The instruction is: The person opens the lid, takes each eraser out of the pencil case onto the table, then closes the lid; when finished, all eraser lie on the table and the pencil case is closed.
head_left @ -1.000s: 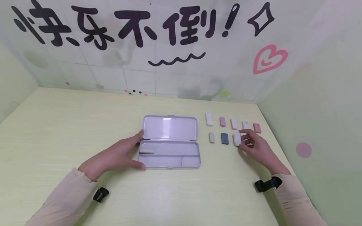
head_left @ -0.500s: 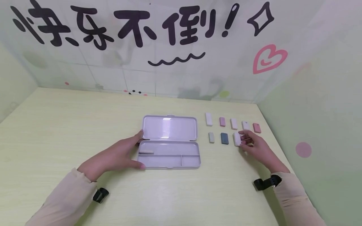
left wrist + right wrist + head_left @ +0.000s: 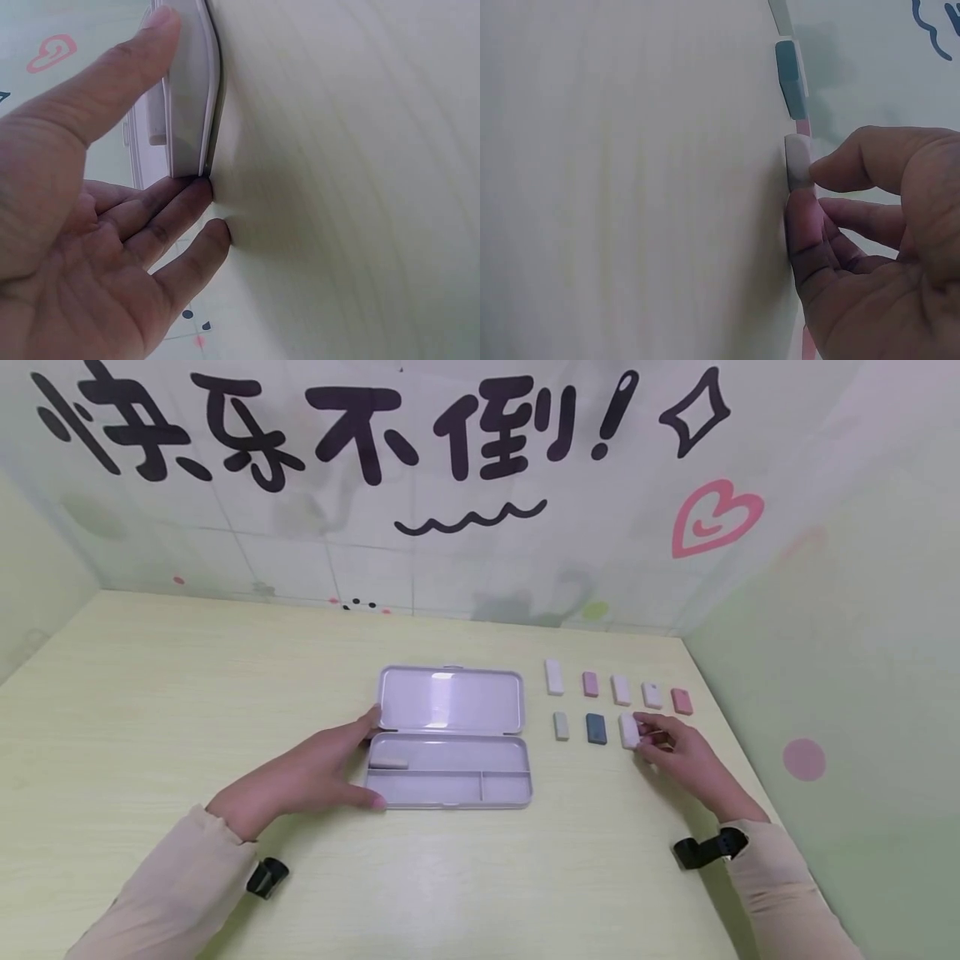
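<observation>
A pale lilac pencil case (image 3: 450, 789) lies on the table with its lid (image 3: 452, 700) folded back. My left hand (image 3: 307, 772) holds its left end, thumb on the front wall and fingertips at the end in the left wrist view. One whitish eraser (image 3: 388, 763) rests in the long rear compartment, against the divider. At the right, my right hand (image 3: 678, 752) pinches a white eraser (image 3: 628, 731) between thumb and index finger; the eraser is at the table. In the right wrist view, the fingers partly hide that white eraser (image 3: 799, 159).
Left of the pinched piece lie a blue eraser (image 3: 596, 728) and a grey-green eraser (image 3: 561, 727). Behind them runs a row of several white and pink erasers, from a long white one (image 3: 553, 677) to a reddish one (image 3: 681, 701). Walls stand behind and right.
The right hand's index finger has come slightly nearer, and the white eraser lies flatter at the table than one second ago. The left hand and pencil case have not moved.
</observation>
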{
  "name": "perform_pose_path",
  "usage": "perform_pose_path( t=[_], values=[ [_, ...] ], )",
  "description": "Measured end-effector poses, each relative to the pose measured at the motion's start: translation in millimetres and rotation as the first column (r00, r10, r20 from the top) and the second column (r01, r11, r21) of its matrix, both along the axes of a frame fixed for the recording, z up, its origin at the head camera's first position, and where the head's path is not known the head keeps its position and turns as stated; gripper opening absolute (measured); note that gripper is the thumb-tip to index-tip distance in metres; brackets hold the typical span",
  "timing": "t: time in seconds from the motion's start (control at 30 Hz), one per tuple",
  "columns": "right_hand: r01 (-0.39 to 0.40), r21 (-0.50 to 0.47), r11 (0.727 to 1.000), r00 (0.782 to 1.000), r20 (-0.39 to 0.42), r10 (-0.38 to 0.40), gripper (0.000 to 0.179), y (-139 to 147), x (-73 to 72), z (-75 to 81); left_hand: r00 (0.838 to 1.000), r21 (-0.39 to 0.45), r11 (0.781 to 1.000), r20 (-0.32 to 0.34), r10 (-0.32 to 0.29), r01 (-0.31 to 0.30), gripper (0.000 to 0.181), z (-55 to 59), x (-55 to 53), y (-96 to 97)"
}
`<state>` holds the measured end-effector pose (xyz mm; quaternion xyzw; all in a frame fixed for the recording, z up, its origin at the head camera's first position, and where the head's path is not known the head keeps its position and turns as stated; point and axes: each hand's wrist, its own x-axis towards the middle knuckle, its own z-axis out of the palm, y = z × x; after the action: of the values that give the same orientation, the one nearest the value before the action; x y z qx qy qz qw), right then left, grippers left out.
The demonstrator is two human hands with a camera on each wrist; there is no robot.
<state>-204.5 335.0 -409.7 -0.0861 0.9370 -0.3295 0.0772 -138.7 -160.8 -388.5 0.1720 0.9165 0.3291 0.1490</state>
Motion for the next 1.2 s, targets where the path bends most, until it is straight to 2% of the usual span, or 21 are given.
perform_pose_path(
  t=[0.23,0.37,0.5,0.6,0.7,0.83,0.97,1.2],
  values=[
    [-0.017,0.035,0.999,0.998,-0.059,0.019,0.049,-1.6,2.4,-0.1,1.000,0.010,1.000,0.005,0.001,-0.001,0.123,-0.5,0.2,-0.4],
    [0.010,0.051,0.999,0.996,-0.088,-0.006,0.049,-3.3,2.2,2.1,1.000,0.009,1.000,0.000,-0.004,0.004,0.123,-0.7,0.3,-0.4],
    [0.059,0.057,0.997,0.985,-0.163,-0.049,0.045,-9.6,0.7,6.0,1.000,0.002,1.000,-0.001,-0.011,0.011,0.123,-0.5,-0.1,-0.1],
    [0.052,0.031,0.998,0.970,-0.239,-0.044,0.039,-19.9,-0.1,9.1,1.000,-0.006,1.000,0.005,-0.013,0.013,0.123,0.0,-0.4,0.1],
    [-0.003,-0.012,1.000,0.946,-0.325,-0.001,0.032,-35.8,-0.8,10.4,1.000,-0.010,1.000,0.008,-0.011,0.011,0.124,0.6,-0.7,-0.1],
    [-0.114,-0.039,0.993,0.912,-0.401,0.089,0.027,-64.0,-2.4,12.1,1.000,-0.008,1.000,0.008,-0.010,0.010,0.124,1.2,-1.0,-0.6],
    [-0.248,-0.032,0.968,0.899,-0.381,0.217,0.026,-96.0,-2.6,18.3,1.000,-0.006,1.000,0.004,-0.012,0.012,0.124,1.2,-1.3,-1.0],
    [-0.441,-0.026,0.897,0.858,-0.306,0.413,0.027,-144.0,0.3,24.1,1.000,-0.009,1.000,0.003,-0.010,0.010,0.124,0.6,-1.4,-0.7]
  ],
)
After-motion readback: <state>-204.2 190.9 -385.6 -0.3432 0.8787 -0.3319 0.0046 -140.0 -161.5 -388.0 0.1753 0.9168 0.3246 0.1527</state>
